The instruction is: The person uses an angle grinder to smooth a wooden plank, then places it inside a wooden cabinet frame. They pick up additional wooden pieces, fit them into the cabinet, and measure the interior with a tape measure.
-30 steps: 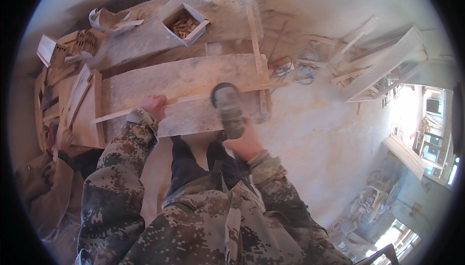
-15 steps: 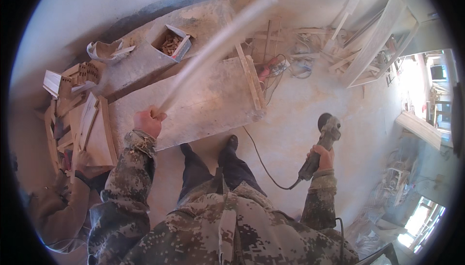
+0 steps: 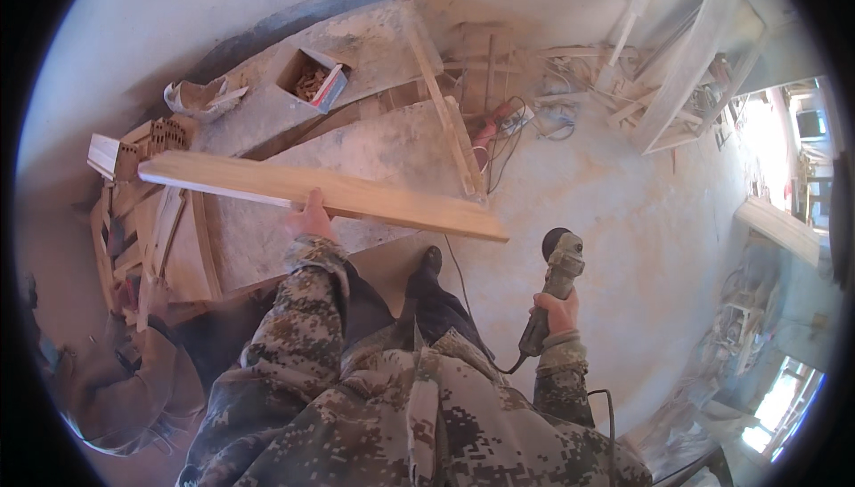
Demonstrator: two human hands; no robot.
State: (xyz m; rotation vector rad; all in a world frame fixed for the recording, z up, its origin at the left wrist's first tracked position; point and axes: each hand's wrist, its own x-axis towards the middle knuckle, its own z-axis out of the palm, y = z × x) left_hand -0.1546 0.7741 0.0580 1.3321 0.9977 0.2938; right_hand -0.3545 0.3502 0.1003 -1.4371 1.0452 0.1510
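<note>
A long, pale wooden board [image 3: 392, 198] lies crosswise in front of me, above the dusty worktop [image 3: 374, 153]. My left hand [image 3: 312, 218] is closed on its near edge, around the middle; part of the fingers is hidden by the wood. Out to the right, my right hand [image 3: 559, 312] grips an angle grinder [image 3: 565, 271] by its body, away from the board. Its dark round disc [image 3: 554, 243] points away from me. From its rear end a dark cord runs down toward my jacket, and a stretch of cord shows below the board's right end.
An open box [image 3: 331, 88] of small wood pieces sits on the farther surface, beside a torn sack [image 3: 200, 97]. Wood offcuts [image 3: 160, 247] are stacked at left, near another person [image 3: 134, 389]. Red tool [image 3: 490, 131] and cables lie beyond the worktop. Frames [image 3: 699, 60] lean at far right.
The board has swung from pointing away from me to lying crosswise. My left hand has shifted right with it. My right hand and the grinder have moved left and slightly nearer.
</note>
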